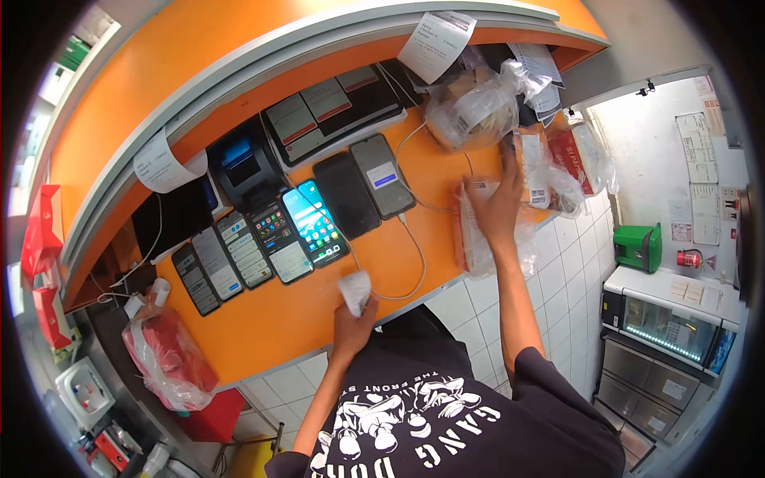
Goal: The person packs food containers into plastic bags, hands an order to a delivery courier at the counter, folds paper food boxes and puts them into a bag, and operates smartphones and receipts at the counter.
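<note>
My left hand (355, 328) is closed around a small curled white paper slip (355, 291) at the front edge of the orange counter. My right hand (497, 205) reaches over the counter's right end, thumb and fingers apart and slightly blurred. Just beside and below it is a clear plastic bag (470, 239) with something pale inside; I cannot tell whether the hand touches it. To its right stands a bagged package with a white label (532, 169). Above it sits a knotted clear bag (478, 111) with brownish contents.
Several phones lie in a row, one with a bright blue screen (312, 223). A white cable (418, 263) loops across the counter (374, 331). Behind are a black printer (243, 167) and a dark tablet (331, 111). A bagged red package (167, 350) sits at the left end. Receipts (437, 46) hang from the shelf.
</note>
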Demonstrator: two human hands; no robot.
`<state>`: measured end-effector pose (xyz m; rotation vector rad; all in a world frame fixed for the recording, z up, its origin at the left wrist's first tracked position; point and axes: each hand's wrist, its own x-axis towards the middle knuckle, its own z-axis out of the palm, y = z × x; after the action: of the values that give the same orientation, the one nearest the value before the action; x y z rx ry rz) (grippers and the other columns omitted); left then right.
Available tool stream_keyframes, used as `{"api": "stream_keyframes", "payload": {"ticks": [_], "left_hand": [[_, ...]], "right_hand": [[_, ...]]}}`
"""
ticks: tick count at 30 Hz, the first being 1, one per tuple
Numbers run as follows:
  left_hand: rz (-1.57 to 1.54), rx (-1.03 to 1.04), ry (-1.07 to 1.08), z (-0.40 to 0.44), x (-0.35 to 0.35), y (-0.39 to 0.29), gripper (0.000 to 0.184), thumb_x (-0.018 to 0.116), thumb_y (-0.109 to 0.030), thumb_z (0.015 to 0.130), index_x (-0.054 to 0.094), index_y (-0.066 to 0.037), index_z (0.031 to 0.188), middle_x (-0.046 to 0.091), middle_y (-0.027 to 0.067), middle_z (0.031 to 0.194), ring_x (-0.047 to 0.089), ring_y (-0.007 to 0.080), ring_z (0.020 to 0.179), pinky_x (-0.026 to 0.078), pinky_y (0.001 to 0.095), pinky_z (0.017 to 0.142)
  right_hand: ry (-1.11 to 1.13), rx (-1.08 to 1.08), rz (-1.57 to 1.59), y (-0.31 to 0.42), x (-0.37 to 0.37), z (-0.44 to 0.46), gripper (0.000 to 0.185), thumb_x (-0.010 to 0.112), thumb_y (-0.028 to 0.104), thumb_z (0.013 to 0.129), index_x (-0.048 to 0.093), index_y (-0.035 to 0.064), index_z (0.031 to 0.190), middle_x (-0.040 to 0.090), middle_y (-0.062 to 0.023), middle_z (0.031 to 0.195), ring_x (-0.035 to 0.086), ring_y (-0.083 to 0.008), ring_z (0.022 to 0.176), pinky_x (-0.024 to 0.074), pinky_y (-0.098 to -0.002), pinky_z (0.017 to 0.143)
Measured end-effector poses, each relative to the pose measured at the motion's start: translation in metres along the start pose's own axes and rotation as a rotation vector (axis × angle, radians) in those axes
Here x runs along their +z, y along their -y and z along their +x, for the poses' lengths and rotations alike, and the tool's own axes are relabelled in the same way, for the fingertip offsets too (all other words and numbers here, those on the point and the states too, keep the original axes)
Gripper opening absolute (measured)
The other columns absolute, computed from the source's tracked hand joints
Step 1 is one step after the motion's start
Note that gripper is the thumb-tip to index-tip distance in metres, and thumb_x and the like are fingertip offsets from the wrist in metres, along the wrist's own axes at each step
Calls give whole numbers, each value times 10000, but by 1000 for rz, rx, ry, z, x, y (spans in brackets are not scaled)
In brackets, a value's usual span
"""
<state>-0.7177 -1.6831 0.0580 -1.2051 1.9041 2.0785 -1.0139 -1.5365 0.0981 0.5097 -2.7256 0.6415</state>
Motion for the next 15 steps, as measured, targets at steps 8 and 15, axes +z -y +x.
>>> {"api": "stream_keyframes", "payload": {"ticks": [8,15], "left_hand": [[-24,82,30,5,40,-11,218,651,-195,930,641,22,909,610,32,692,542,93,627,430,277,567],[-44,-2,-47,-2,24,-4,226,646,-203,935,638,18,892,600,19,695,517,77,606,420,268,557]], "right_hand": [[106,-263,120,-34,25,142,368,795,193,767,616,46,1053,535,-199,1184,551,-375,1053,448,-413,923],[323,-300,146,-79,-29,156,217,742,57,729,566,30,852,570,-91,892,563,-263,879,433,-346,825]]}}
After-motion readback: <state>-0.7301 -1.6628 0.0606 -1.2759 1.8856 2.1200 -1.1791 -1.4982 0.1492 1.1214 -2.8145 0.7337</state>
